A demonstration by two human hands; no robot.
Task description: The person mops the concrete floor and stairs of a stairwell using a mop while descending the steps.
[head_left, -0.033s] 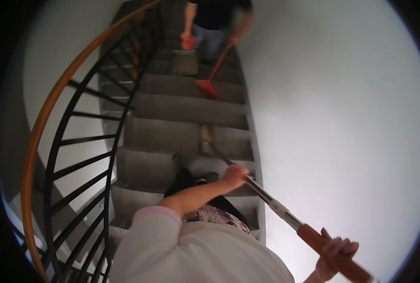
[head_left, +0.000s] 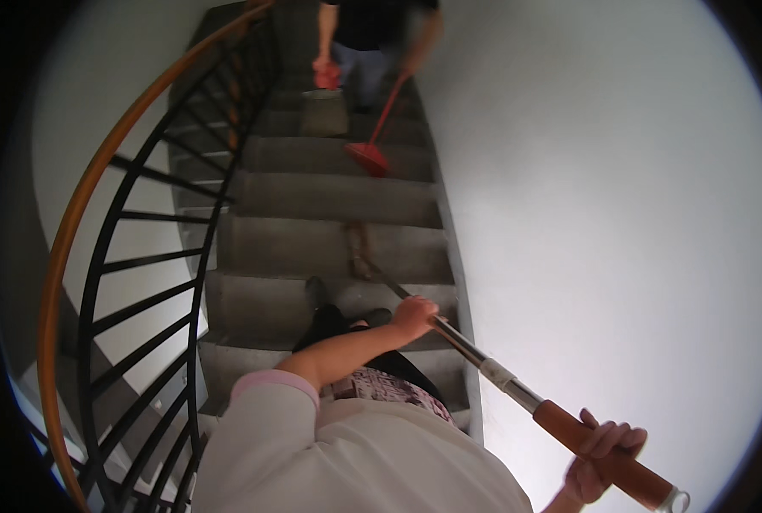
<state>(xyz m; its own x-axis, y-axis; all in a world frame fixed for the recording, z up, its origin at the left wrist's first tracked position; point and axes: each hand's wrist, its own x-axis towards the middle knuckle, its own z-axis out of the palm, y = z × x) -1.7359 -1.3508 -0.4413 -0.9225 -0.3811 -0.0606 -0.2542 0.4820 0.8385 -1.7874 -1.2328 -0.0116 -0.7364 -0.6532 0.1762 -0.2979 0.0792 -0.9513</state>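
A mop (head_left: 458,344) with a long metal pole slants across the stairs in front of me. Its narrow brownish head (head_left: 358,252) rests on a step ahead of my feet and looks blurred. My left hand (head_left: 415,316) is closed round the metal pole partway down. Higher up, beside the white wall, my right hand (head_left: 605,451) wraps round the brown grip near the pole's top end. Further down the stairs, another person (head_left: 368,51) holds a red long-handled broom (head_left: 369,159) in one hand. That person's other hand has a red object (head_left: 326,75) above a grey-brown pan (head_left: 324,115).
Grey steps (head_left: 329,197) descend away from me. A wooden handrail (head_left: 82,209) on black metal bars (head_left: 154,258) curves along the left. The white wall (head_left: 586,214) runs close on the right. My dark shoes (head_left: 317,292) are on the steps just behind the mop head.
The whole view has shifted slightly, with the stairs and the other person now further left in it. My hands keep the same hold on the mop, whose top end now shows.
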